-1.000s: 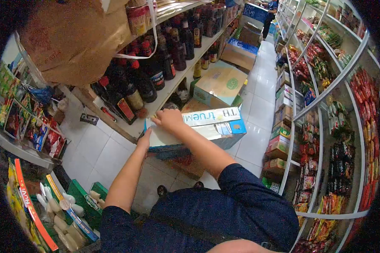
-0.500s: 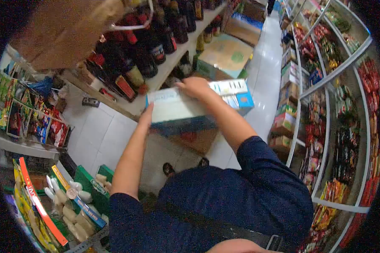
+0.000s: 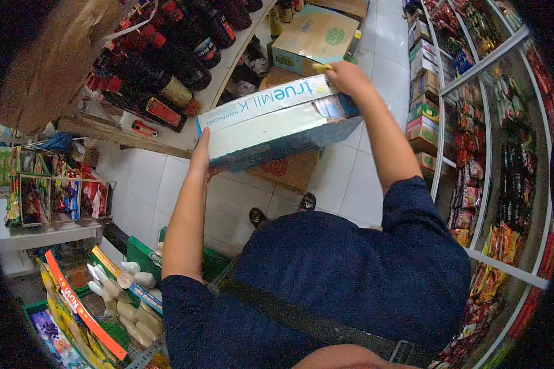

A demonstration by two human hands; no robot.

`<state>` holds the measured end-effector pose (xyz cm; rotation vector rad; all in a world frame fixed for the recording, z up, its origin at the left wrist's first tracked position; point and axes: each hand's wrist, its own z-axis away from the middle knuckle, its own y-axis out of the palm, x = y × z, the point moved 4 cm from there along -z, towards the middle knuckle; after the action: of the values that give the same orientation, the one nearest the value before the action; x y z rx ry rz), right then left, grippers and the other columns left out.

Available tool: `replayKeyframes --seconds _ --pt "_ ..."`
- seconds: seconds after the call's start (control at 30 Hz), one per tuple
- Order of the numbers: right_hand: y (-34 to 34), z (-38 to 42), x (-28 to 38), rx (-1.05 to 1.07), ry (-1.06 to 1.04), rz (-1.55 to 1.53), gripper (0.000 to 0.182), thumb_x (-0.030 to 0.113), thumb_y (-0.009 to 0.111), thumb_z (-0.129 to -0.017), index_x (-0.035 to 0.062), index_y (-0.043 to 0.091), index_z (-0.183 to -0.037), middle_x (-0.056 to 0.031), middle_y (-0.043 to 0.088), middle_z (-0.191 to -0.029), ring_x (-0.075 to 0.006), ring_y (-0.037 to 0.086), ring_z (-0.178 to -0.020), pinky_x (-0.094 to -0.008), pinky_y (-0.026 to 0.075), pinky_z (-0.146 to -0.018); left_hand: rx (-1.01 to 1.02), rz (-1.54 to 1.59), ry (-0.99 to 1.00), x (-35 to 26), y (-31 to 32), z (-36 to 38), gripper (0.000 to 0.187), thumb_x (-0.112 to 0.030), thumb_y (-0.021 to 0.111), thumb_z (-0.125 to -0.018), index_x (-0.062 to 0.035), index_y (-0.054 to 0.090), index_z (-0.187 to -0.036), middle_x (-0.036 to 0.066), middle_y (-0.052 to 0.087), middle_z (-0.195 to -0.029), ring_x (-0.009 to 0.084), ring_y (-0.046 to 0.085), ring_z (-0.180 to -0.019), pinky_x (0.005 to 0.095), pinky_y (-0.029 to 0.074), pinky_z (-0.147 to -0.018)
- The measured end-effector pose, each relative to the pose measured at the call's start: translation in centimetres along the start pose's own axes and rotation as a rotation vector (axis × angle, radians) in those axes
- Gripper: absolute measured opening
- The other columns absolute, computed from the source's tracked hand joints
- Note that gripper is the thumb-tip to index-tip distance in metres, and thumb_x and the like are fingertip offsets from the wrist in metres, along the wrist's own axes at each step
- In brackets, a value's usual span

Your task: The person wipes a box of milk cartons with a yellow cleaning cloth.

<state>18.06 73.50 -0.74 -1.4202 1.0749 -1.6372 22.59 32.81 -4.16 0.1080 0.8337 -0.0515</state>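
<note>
A white and blue milk carton box (image 3: 268,120) lettered "true MILK" is held tilted in front of my body. My left hand (image 3: 202,150) grips its left end, thumb along the near edge and the other fingers hidden behind or below. At the far right corner of the box is my right hand (image 3: 349,80), its fingers curled. A small yellow object (image 3: 322,67) sticks out from these fingers; its kind is too small to make out. Near that corner the box face shows a torn or see-through patch (image 3: 331,107).
Dark bottles (image 3: 197,49) stand on a shelf ahead. A cardboard box (image 3: 314,37) lies beyond the milk box, another (image 3: 286,169) on the floor beneath it. Packet-filled racks (image 3: 471,160) line the right side. Bagged goods (image 3: 126,295) sit in green baskets at lower left.
My right hand has slid right along the box, from its middle to the far right corner. The box's right end has tilted upward in view, and its lettering is now uncovered.
</note>
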Motion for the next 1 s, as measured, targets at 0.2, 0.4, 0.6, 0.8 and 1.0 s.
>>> replayKeyframes --seconds 0.2,0.4,0.6,0.8,1.0 --pt "1.6 -0.2 -5.5 -0.069 -0.094 -0.812 0.027 0.025 0.051 -0.084 0.0042 0.06 -0.099 -0.0078 0.063 -0.092 -0.0197 0.059 -0.086 -0.0332 0.046 -0.073 -0.036 -0.03 0.001 0.7 -1.1 -1.8 0.074 -0.068 0.04 -0.079 -0.0151 0.04 -0.13 0.011 0.053 -0.12 0.0293 0.055 -0.101 0.0504 0.045 -0.078" --pt "9.3 2.8 -11.3 -0.019 0.325 -1.452 0.036 0.03 0.051 -0.087 0.0032 0.056 -0.111 -0.0073 0.062 -0.101 -0.0152 0.059 -0.084 -0.0274 0.048 -0.07 -0.041 -0.052 -0.011 -0.1 -0.2 -0.6 0.073 -0.068 0.038 -0.079 -0.0152 0.042 -0.129 0.01 0.055 -0.116 0.0268 0.056 -0.099 0.0494 0.046 -0.075" --pt "22.3 11.1 -13.9 -0.331 0.572 -1.647 0.036 0.035 0.051 -0.088 0.0064 0.054 -0.11 -0.0029 0.059 -0.101 -0.0136 0.055 -0.088 -0.0267 0.044 -0.069 -0.021 -0.048 0.014 0.0 -0.3 -1.4 0.073 -0.068 0.037 -0.079 -0.0129 0.042 -0.128 0.011 0.056 -0.114 0.0262 0.059 -0.092 0.0431 0.05 -0.067" --pt "20.0 14.5 -7.5 -0.503 0.646 -1.862 0.033 0.035 0.048 -0.089 0.0092 0.052 -0.11 -0.0025 0.057 -0.097 -0.016 0.054 -0.084 -0.0315 0.044 -0.067 -0.053 -0.102 0.001 -0.3 -0.4 -1.4 0.073 -0.067 0.037 -0.08 -0.0133 0.041 -0.129 0.011 0.056 -0.114 0.0264 0.06 -0.089 0.0419 0.052 -0.065" --pt "29.3 15.2 1.5 -0.069 0.794 -1.777 0.035 0.035 0.04 -0.093 0.0075 0.054 -0.109 -0.0095 0.06 -0.1 -0.0234 0.06 -0.088 -0.0396 0.051 -0.073 -0.018 -0.089 -0.001 0.3 -1.3 -2.6 0.071 -0.067 0.037 -0.08 -0.016 0.041 -0.129 0.013 0.052 -0.12 0.0293 0.054 -0.101 0.0494 0.047 -0.075"
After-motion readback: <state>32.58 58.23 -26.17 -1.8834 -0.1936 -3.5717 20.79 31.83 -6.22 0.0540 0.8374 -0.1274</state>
